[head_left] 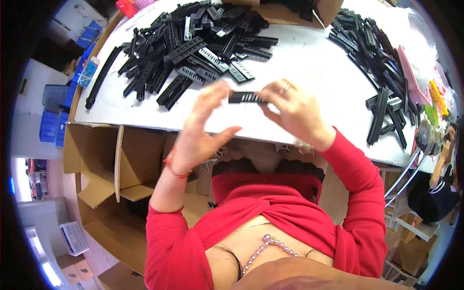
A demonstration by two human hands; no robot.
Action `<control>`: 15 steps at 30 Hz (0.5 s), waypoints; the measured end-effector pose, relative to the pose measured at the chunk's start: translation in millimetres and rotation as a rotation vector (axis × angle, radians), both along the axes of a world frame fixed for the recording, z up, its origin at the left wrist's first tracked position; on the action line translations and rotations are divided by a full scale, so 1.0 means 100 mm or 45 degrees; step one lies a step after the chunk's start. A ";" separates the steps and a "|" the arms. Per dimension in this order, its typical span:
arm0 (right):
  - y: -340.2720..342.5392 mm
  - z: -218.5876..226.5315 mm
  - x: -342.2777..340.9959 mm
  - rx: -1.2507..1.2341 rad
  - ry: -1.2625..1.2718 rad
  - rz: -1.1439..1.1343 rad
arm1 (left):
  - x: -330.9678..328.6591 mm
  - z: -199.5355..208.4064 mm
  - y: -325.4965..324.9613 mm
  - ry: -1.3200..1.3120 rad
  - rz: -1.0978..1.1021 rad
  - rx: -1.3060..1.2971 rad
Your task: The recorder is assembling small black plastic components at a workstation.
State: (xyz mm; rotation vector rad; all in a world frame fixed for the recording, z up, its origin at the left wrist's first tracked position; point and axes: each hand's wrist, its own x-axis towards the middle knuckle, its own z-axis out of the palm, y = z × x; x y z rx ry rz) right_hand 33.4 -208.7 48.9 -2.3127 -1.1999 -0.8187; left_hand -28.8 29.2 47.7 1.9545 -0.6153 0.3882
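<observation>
Black slotted strip [246,97] between both hands' fingers [270,99]
</observation>
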 end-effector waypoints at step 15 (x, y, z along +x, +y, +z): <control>-0.99 -0.27 0.62 0.175 0.076 -0.059 | 1.88 0.82 0.03 -0.752 0.918 1.104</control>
